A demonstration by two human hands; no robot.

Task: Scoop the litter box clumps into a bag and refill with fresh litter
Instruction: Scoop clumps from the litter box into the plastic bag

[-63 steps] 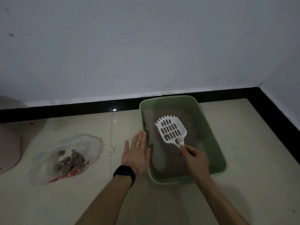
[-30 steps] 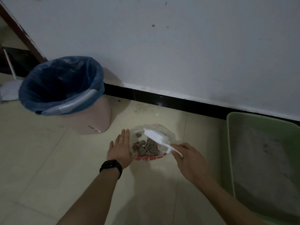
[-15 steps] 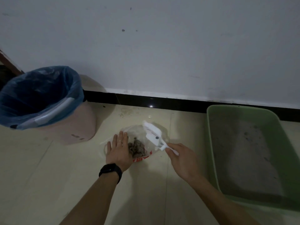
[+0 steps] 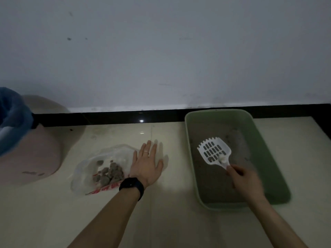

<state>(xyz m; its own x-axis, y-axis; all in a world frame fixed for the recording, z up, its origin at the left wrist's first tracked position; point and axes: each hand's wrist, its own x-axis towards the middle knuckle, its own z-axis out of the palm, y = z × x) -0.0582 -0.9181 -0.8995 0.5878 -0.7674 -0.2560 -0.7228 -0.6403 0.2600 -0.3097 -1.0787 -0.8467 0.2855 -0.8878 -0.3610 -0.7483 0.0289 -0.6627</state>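
While right hand (image 4: 245, 179) pinches scoop (image 4: 213, 151) over litter box (image 4: 268, 158), left hand (image 4: 146, 167) beside bag (image 4: 86, 169), fingers (image 4: 146, 149) straight.

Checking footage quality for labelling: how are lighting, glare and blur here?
Head view: dim overall; a small glare spot on the black baseboard; the right hand holding the scoop is motion-blurred; the left hand, flat by the bag, looks sharper.

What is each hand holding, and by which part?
The right hand grips the white scoop by its handle. The left hand holds nothing, flat beside the bag.
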